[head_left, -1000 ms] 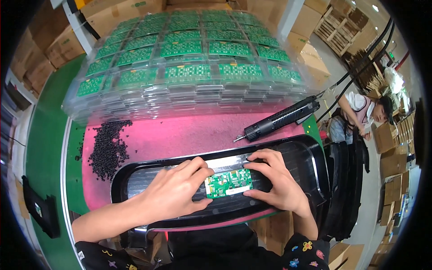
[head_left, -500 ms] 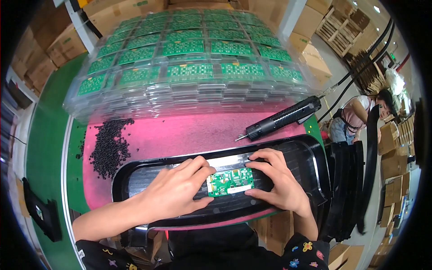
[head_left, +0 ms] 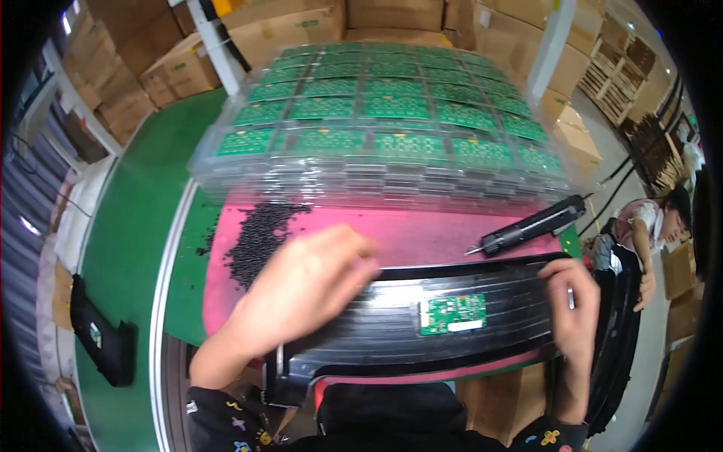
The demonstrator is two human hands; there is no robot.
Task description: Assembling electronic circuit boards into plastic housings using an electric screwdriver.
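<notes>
A green circuit board lies inside a long black plastic casing, with neither hand on it. My right hand is curled round the casing's right end, fingers bent over the rim. Over the casing's left part hangs my left hand, smeared by motion, so its fingers cannot be read clearly. Just beyond it a heap of small black screws spreads on the pink mat. A black electric screwdriver rests at the mat's right side, its bit pointing left.
Stacked clear plastic trays full of green circuit boards fill the back of the table. Other black casings stand at the right, near a co-worker. Another black casing lies at the far left. Cardboard boxes line the back.
Both hands have let go of the circuit board. My right hand has moved to the casing's right end; my left has lifted away toward the screws. The whole view has shifted.
</notes>
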